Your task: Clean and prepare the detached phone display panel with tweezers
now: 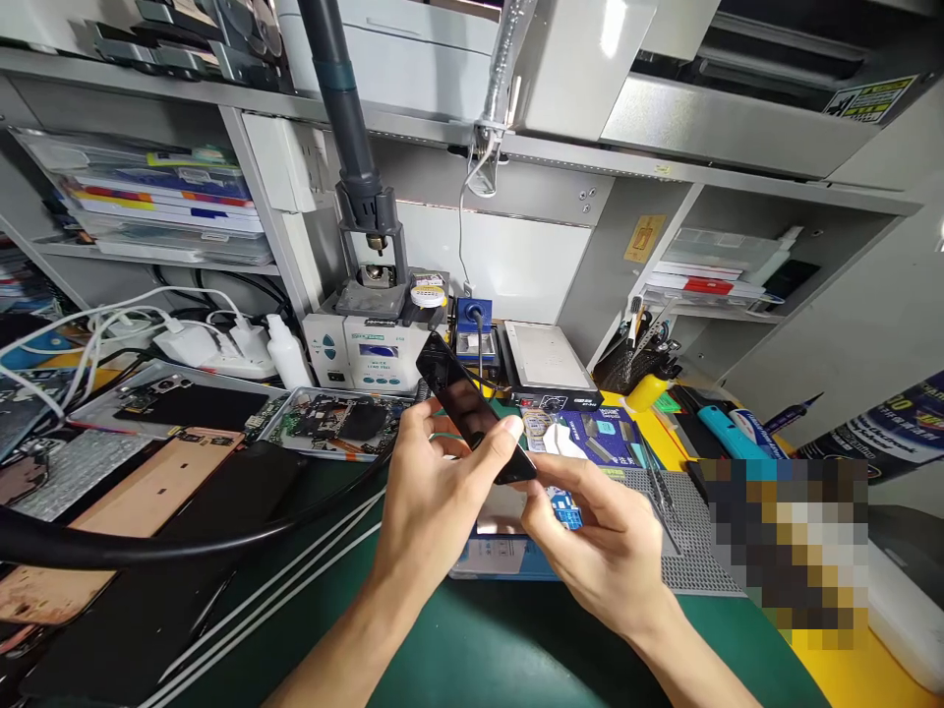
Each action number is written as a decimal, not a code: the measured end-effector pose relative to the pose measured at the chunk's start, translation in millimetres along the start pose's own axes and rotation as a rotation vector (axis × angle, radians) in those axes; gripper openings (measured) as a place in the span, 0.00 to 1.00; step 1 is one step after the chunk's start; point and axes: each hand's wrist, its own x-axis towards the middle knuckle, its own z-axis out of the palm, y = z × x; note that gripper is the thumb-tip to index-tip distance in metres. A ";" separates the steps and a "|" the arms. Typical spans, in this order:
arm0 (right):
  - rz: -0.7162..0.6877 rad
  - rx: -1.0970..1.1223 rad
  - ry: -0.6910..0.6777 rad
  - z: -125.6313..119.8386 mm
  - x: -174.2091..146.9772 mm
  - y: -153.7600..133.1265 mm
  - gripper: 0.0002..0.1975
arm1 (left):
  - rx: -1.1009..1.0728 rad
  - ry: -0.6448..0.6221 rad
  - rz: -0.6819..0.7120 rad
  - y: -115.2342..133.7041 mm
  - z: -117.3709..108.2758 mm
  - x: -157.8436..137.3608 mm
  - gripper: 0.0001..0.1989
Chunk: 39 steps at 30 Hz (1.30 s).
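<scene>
A slim black smartphone [466, 398] with a glossy dark screen is held tilted above the bench in the middle of the head view. My left hand [439, 482] is closed around its long sides, thumb over the lower part of the screen and fingers at the far edge. At the phone's lower right end, the thumb and index finger of my right hand [601, 536] pinch its bottom edge. Under my hands lies a light blue and grey work plate [498, 559], partly covered by them. Small blue parts [566, 511] show between the hands.
Opened tablet parts [140, 501] and a tray of circuit boards [339, 423] lie left. A black hose [221, 546] and pale cables cross the green mat [472, 639]. Behind stand a soldering station [361, 349] and a flat heating plate [550, 359]. Tweezers [660, 492] lie right.
</scene>
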 end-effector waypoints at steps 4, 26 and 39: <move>-0.010 -0.012 0.017 -0.9 -1.3 -0.1 0.12 | 0.076 -0.012 0.045 -2.2 -3.1 0.4 0.31; 0.033 0.034 -0.024 -6.6 1.9 1.4 0.09 | 0.203 -0.030 0.210 0.2 -7.2 0.6 0.30; 0.096 0.142 -0.127 -13.7 10.8 0.2 0.12 | 0.274 -0.111 0.278 1.5 -14.1 2.7 0.27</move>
